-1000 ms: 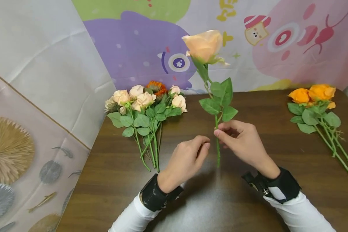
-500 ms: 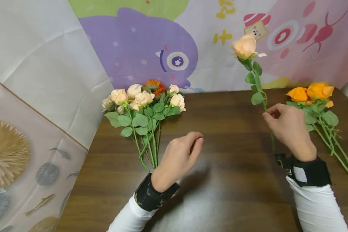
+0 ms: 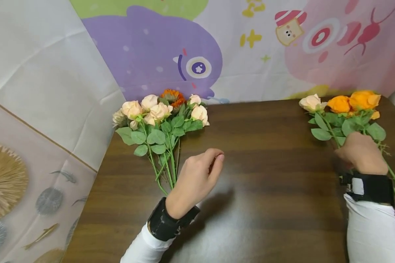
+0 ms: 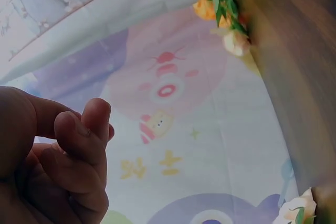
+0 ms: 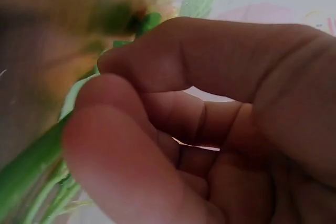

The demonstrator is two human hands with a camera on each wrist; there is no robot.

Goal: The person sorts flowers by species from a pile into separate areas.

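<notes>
My right hand [image 3: 363, 155] is low over the table's right side. Between thumb and forefinger it pinches the stem of a single peach rose [image 3: 312, 103]. That bloom now lies left of the orange roses [image 3: 363, 100], and its leaves overlap theirs. In the right wrist view a green stem [image 5: 29, 158] runs out from the fingertips at lower left. The lower stem is hidden behind the hand in the head view. My left hand [image 3: 195, 177] hovers at the middle, fingers loosely curled with nothing in them; the left wrist view shows those bent fingers [image 4: 79, 156] bare.
On the left lies a bunch of peach roses [image 3: 159, 111] with an orange flower [image 3: 172, 98] at its back, stems toward me. A cartoon-printed cloth [image 3: 250, 73] rises behind the brown wooden table [image 3: 266, 175]. A patterned sheet [image 3: 39, 175] hangs along the left edge.
My right hand has carried the peach rose from upright at the middle over to the right and lowered it beside the orange roses. The left hand has stayed almost still, without a flower.
</notes>
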